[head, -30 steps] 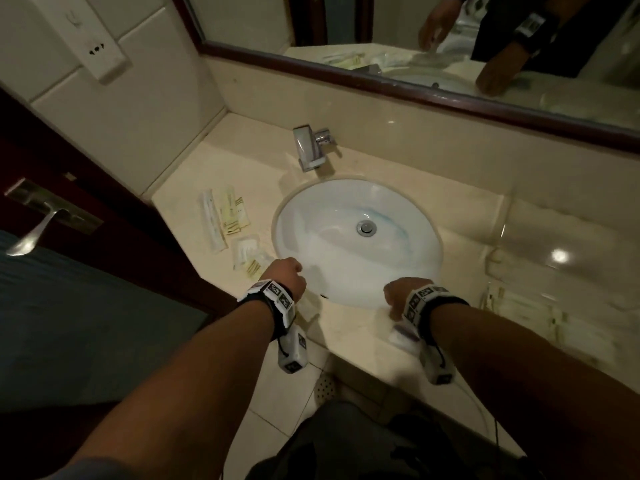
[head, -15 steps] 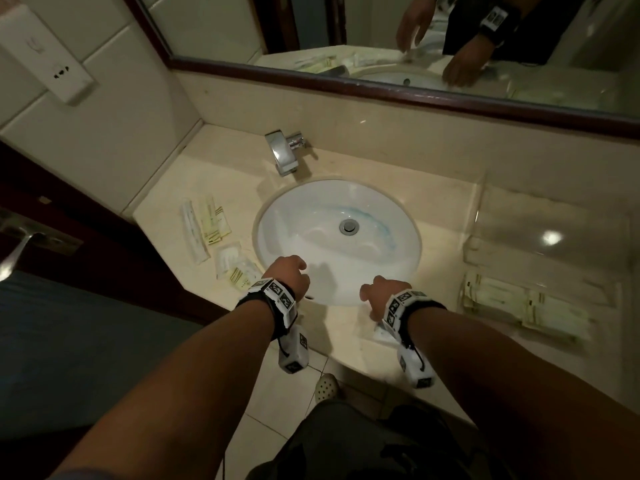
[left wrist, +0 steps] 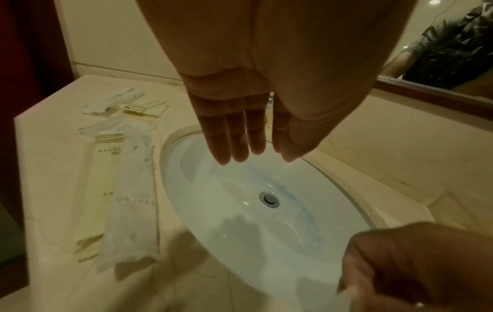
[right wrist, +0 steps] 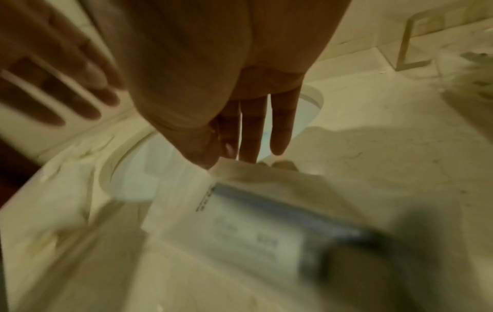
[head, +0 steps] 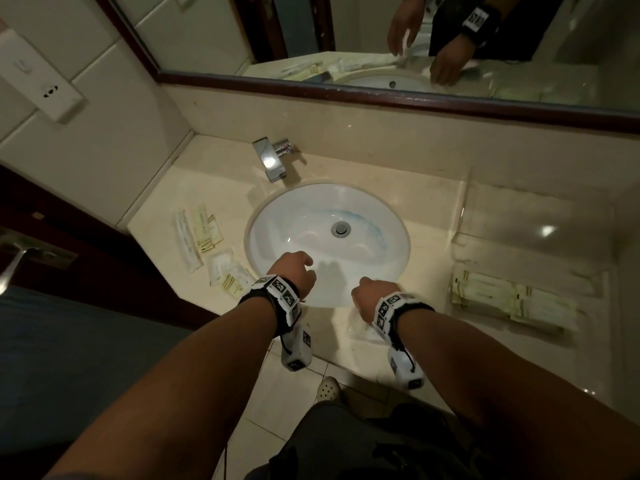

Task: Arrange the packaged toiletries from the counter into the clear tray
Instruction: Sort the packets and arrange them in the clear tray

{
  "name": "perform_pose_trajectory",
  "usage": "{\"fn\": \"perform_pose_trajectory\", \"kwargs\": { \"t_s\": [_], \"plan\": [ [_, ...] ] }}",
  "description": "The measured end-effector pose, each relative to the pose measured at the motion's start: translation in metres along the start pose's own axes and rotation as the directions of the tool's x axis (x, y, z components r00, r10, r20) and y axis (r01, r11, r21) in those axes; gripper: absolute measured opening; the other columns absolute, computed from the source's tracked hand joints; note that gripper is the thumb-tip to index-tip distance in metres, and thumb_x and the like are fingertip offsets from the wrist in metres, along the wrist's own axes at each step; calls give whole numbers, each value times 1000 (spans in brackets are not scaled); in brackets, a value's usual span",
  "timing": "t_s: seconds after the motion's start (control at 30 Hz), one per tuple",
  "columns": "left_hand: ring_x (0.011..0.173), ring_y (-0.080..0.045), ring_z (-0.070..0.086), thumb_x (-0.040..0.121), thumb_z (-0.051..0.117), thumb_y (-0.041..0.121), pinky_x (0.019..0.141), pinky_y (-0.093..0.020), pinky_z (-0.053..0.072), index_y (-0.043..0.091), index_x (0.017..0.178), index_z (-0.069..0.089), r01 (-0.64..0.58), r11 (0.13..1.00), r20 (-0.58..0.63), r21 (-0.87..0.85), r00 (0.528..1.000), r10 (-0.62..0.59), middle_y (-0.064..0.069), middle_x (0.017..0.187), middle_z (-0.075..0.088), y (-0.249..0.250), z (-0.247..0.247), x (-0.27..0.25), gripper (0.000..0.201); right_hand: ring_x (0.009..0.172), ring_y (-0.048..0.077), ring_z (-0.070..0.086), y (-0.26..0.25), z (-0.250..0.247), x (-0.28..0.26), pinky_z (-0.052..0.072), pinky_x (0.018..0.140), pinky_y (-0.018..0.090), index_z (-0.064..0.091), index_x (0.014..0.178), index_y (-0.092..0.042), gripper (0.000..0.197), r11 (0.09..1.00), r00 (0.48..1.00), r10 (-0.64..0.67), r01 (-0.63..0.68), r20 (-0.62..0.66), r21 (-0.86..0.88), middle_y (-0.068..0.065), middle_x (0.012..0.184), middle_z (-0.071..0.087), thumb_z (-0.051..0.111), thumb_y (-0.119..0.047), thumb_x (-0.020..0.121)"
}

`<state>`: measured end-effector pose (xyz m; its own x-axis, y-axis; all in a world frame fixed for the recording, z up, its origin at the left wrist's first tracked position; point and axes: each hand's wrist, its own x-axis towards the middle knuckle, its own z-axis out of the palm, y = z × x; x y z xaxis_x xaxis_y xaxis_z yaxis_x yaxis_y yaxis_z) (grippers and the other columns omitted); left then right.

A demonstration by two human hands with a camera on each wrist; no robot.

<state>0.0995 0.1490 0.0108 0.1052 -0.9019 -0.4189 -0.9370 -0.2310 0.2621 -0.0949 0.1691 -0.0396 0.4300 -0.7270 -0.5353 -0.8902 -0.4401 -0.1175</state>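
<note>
Several packaged toiletries lie on the beige counter left of the sink, also seen as loose packets in the left wrist view. My left hand hangs over the sink's front rim, its fingers straight and holding nothing. My right hand is at the counter's front edge, where thumb and fingers pinch the edge of a white packet. The clear tray stands right of the sink with flat cream packets in its near end.
A white oval sink fills the middle of the counter, with a chrome faucet behind it. A mirror runs along the back wall. A dark door with a metal handle stands at the left.
The view has swung right, bringing the whole tray into sight. My left hand has drifted from beside the sink to over its front rim. My right hand stays at the white packet.
</note>
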Motion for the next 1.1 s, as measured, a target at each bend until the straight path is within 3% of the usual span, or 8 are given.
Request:
{"fn": "perform_pose_trajectory", "kwargs": {
  "t_s": [0.2, 0.3, 0.4, 0.5, 0.6, 0.67, 0.97, 1.1],
  "plan": [
    [114, -23, 59, 92, 54, 27, 91, -31, 46, 17, 125, 61, -2, 998, -8, -63, 1000, 1, -3, 125, 63, 18, -8, 3, 35, 75, 26, 65, 29, -44, -2, 53, 72, 32, 55, 73, -18, 19, 912, 977, 179, -121, -115, 392, 5, 80, 65, 44, -17, 89],
    [96, -34, 63, 93, 51, 21, 79, -34, 47, 9, 91, 68, -90, 993, -10, -74, 996, 89, -16, 98, 68, 38, -18, 3, 21, 73, 29, 64, 54, -68, -14, 56, 71, 34, 59, 73, -14, 19, 803, 940, 303, -162, -159, 573, 5, 74, 63, 45, -17, 87],
    [78, -32, 57, 94, 46, 22, 70, -37, 46, 11, 74, 56, -185, 975, -18, -122, 983, 184, -12, 77, 60, 64, -24, 2, 25, 64, 31, 64, 77, -85, -32, 57, 59, 38, 66, 72, -17, 16, 562, 910, 396, -135, -122, 816, 14, 74, 67, 51, -12, 78],
    [88, -29, 60, 96, 51, 31, 80, -37, 48, 14, 98, 62, -245, 940, 12, -236, 967, 255, -9, 95, 65, 96, -21, -2, 21, 58, 26, 54, 95, -93, -56, 46, 51, 31, 60, 59, -22, 17, 341, 888, 449, -67, -100, 938, 18, 73, 59, 53, -11, 69],
    [101, -23, 63, 86, 67, 41, 87, -34, 52, 17, 132, 54, -224, 899, 86, -376, 958, 275, -3, 115, 65, 126, -13, -7, 53, 53, 21, 50, 108, -101, -78, 46, 50, 28, 54, 74, -17, 21, 147, 873, 485, -20, -55, 989, 11, 68, 53, 51, 1, 86],
    [97, -17, 64, 78, 76, 43, 79, -29, 51, 21, 134, 50, -260, 874, 127, -411, 933, 337, 1, 115, 64, 144, -9, -12, 65, 49, 18, 46, 117, -104, -93, 45, 47, 25, 50, 76, -15, 25, 23, 882, 469, 33, -40, 999, 8, 66, 49, 47, 4, 91],
    [84, -30, 70, 82, 77, 18, 72, -38, 58, 10, 107, 61, -256, 746, 201, -614, 864, 462, -12, 92, 71, 201, -4, -32, 31, 63, 18, 64, 148, -102, -145, 57, 55, 28, 53, 91, -13, 12, -188, 785, 618, 200, -42, 962, 9, 83, 60, 56, -3, 95],
    [80, -31, 70, 88, 71, 13, 69, -41, 62, 13, 112, 63, -287, 753, 205, -592, 850, 485, -14, 96, 70, 221, -1, -34, 26, 58, 19, 65, 160, -89, -157, 53, 50, 27, 53, 96, -15, 17, -46, 657, 753, 30, 15, 998, 12, 84, 66, 62, -4, 86]
  ]
}}
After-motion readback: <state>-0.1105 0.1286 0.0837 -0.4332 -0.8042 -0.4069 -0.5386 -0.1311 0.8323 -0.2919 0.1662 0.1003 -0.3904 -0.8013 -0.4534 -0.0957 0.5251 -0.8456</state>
